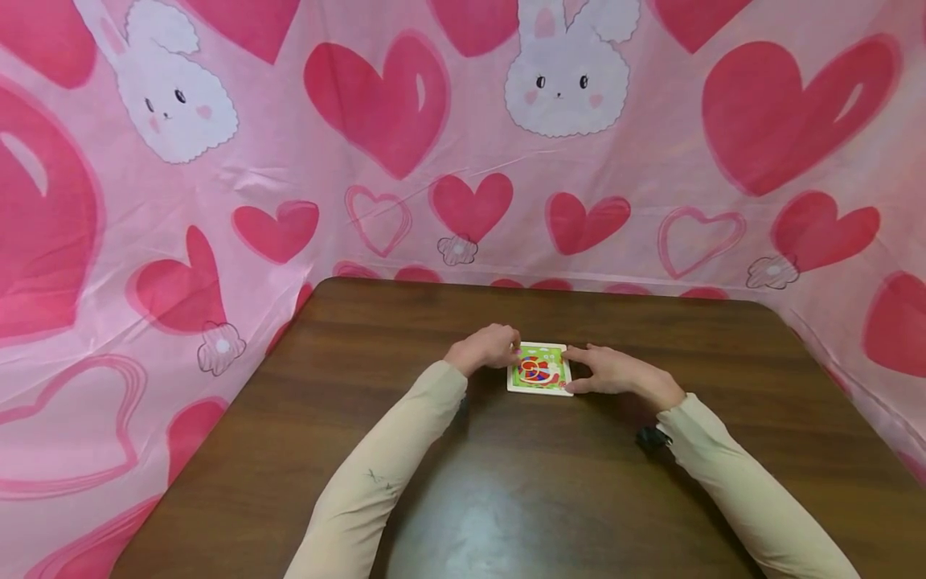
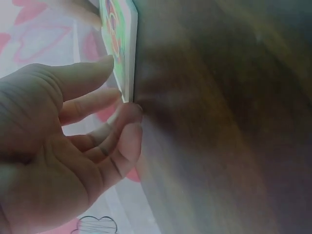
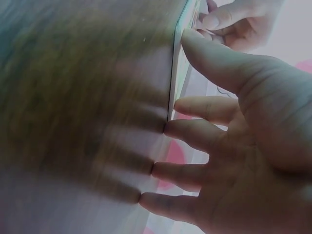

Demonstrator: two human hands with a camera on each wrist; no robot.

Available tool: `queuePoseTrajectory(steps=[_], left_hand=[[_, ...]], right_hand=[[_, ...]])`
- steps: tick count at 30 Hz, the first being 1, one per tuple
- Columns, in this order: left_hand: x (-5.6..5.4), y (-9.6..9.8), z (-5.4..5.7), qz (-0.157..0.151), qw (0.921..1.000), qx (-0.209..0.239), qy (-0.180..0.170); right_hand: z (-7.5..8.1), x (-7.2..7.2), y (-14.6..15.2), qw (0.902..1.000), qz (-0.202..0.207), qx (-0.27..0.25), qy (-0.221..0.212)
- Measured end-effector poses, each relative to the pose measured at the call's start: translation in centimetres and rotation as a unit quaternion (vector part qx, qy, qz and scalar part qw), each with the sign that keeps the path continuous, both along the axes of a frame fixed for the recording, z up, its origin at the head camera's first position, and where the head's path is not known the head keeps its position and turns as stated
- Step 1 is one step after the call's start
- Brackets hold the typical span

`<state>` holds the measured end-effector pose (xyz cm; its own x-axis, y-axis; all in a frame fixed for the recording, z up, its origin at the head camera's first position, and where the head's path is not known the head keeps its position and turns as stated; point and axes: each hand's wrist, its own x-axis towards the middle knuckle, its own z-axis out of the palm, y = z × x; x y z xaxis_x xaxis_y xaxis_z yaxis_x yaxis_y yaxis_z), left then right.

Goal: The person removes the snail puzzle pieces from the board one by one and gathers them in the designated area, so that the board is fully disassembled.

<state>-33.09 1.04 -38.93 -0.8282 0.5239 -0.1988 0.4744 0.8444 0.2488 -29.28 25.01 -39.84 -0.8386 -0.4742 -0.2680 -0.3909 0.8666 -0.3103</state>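
A flat, square snail picture puzzle with a pale wooden rim lies on the brown table. At its left side my left hand grips the edge. In the left wrist view the thumb lies over the printed face, with the other fingers curled at the rim and table. On the opposite side is my right hand, its fingers spread and fairly straight. The right wrist view shows that thumb against the puzzle's edge, the index fingertip near a corner, and the other fingertips on the tabletop.
The dark wooden table has rounded far corners. Pink cloth printed with hearts and rabbits hangs behind and at both sides. A small black object shows under the right wrist, by the cuff of the cream sleeve.
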Motion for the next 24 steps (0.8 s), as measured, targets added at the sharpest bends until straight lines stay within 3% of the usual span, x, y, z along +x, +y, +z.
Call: queuePoseTrajectory(steps=[7, 16, 24], left_hand=[[-0.2, 0.0, -0.3, -0.007, 1.0, 0.001, 0.001], [0.1, 0.4, -0.4, 0.028, 0.9995, 0.015, -0.007], [-0.2, 1.1, -0.4, 0.04, 0.999, 0.005, 0.021]], right_hand=[[0.0, -0.1, -0.2, 1.0, -0.001, 0.009, 0.003], [-0.1, 0.0, -0.3, 0.9999, 0.003, 0.015, 0.007], [0.2, 0.0, -0.3, 0.9999, 0.005, 0.009, 0.004]])
